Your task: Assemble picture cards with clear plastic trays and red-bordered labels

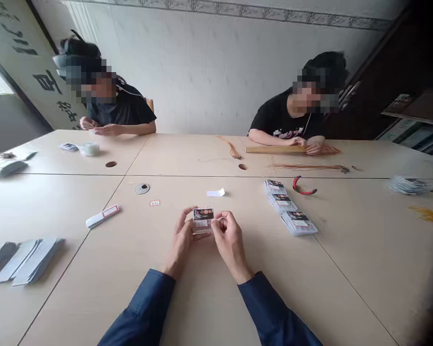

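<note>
My left hand (182, 240) and my right hand (229, 238) hold a small clear packet with a dark printed card (203, 218) between them, just above the beige table (202, 298). The left fingers grip its left edge. The right fingers are pinched at its right edge, on a small white bit. Both arms wear dark blue sleeves.
A row of similar packets (290, 206) lies to the right, with red-handled pliers (303, 187) behind. A white label strip (102, 216), a small sticker (155, 203) and white paper (215, 192) lie ahead. Grey sleeves (25, 262) are stacked at left. Two people sit across the table.
</note>
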Tool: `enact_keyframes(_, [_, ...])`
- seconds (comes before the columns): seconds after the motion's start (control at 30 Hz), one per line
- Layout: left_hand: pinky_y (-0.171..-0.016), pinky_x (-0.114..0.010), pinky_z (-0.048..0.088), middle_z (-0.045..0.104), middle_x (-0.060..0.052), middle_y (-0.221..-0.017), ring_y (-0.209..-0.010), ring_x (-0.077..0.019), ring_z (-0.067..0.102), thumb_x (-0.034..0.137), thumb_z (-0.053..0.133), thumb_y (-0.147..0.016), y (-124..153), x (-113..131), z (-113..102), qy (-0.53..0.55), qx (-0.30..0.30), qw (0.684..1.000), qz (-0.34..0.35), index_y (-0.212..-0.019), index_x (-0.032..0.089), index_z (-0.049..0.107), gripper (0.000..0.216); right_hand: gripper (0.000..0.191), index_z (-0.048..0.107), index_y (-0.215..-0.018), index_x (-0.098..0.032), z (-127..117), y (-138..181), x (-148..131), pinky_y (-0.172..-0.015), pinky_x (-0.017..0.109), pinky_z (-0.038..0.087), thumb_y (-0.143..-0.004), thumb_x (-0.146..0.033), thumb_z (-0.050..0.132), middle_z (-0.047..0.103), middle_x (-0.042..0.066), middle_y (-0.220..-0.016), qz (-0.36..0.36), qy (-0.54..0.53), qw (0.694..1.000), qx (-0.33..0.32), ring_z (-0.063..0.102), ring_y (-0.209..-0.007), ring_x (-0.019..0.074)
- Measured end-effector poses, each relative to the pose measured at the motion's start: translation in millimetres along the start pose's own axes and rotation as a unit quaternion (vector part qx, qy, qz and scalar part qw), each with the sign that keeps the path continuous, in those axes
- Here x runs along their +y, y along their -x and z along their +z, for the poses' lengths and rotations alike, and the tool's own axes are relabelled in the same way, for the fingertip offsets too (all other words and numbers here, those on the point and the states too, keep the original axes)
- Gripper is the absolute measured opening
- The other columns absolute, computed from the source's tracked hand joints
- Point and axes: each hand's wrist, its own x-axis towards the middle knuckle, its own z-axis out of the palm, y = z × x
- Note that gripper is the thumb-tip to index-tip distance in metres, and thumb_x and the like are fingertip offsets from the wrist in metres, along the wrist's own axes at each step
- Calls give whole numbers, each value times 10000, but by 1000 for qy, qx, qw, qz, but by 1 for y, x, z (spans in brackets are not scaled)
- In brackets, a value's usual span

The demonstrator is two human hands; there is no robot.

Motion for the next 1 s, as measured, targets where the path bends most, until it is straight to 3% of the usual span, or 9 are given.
enact_keyframes(0.2, [-802, -421, 577, 707, -73, -1019, -868, -214, 698, 226, 545, -822, 2, 4, 1, 25, 8, 1000, 2, -1197, 220, 519, 376, 168, 500, -952, -205, -3, 0, -3, -485, 217, 320, -869, -351, 513, 358, -99, -526, 17, -2, 1000, 13, 348, -477, 108])
enact_keyframes(0.47, [-833, -415, 566, 703, -71, -986, -919, -233, 688, 188, 697, -733, 2, 5, 1, -14, 10, 1000, 11, -1207, 229, 491, 518, 183, 514, -941, -203, -1, 1, -2, -502, 219, 345, -883, -376, 504, 396, -88, -536, 8, -10, 1000, 6, 379, -493, 112])
enact_keyframes(0.87, [-800, -439, 569, 712, -83, -1005, -868, -228, 704, 250, 519, -821, 3, 8, 0, 43, 10, 999, 10, -1196, 199, 492, 379, 197, 543, -869, -198, 0, 0, -2, -502, 224, 321, -876, -393, 518, 377, -79, -552, 13, -9, 1000, 6, 367, -510, 108])
enact_keyframes(1.0, [-758, -414, 571, 705, -97, -1043, -865, -237, 702, 352, 537, -853, 2, 5, 0, 56, 21, 998, 10, -1164, 209, 497, 345, 310, 553, -881, -196, -4, 6, -31, -450, 216, 272, -831, -500, 582, 358, -79, -555, 77, -109, 991, -22, 317, -486, 95])
